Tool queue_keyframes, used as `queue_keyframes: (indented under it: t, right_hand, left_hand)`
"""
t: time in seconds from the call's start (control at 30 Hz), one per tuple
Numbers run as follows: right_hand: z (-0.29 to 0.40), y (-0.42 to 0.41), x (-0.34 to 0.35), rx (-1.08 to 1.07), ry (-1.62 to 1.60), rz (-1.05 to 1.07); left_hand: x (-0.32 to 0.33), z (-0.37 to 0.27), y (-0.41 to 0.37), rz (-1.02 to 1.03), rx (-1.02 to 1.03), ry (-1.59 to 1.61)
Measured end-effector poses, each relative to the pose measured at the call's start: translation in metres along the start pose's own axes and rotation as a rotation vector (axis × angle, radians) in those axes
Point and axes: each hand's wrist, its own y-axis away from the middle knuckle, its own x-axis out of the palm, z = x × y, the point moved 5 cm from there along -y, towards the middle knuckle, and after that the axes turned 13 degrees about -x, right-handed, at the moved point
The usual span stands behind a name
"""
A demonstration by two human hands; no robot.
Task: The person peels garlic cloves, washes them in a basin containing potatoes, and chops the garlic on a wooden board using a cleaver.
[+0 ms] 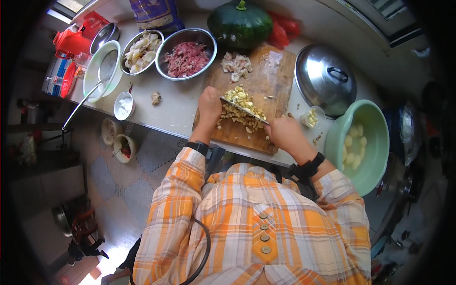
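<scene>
A kitchen knife (244, 109), seen along its spine, stands edge down in a heap of chopped pale-yellow pieces (239, 95), which look like garlic or ginger. My right hand (286, 131) is closed around its handle at the board's right side. At the far end of the blade, my left hand (210, 103) is shut on the tip. Under the heap lies a worn wooden chopping board (228, 137). Pale raw meat or fat scraps (236, 66) rest higher up on the board, beside a whitish patch (272, 60).
Behind the board stand a dark green squash (239, 23), a steel bowl of shredded red meat (187, 58) and a bowl of pale slices (142, 51). To the right are a domed steel lid (324, 80), a cup of peeled cloves (312, 117) and a green basin (356, 142) holding peeled pale vegetables.
</scene>
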Motion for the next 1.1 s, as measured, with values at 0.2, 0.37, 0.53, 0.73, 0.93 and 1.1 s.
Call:
queue_keyframes:
  t: [0.2,0.37,0.53,0.73,0.93,1.1]
  right_hand:
    - [0.009,-0.009,-0.044,0.058,0.0,0.028]
    - [0.005,-0.017,-0.048,0.065,0.021,0.093]
    - [0.002,0.002,-0.011,0.084,0.021,-0.043]
    - [0.036,-0.005,-0.038,0.14,-0.012,0.076]
    - [0.024,0.023,0.025,0.132,0.001,-0.147]
    - [0.036,0.037,-0.004,0.237,-0.047,-0.239]
  left_hand:
    - [0.001,-0.02,-0.012,0.049,-0.072,-0.013]
    - [0.01,-0.024,-0.014,0.112,-0.087,-0.084]
    - [0.018,-0.015,-0.006,0.03,0.05,-0.122]
    - [-0.013,-0.042,0.01,0.232,-0.156,-0.027]
    - [-0.005,-0.011,0.01,0.071,0.202,-0.208]
    - [-0.028,-0.035,0.016,0.104,0.087,-0.1]
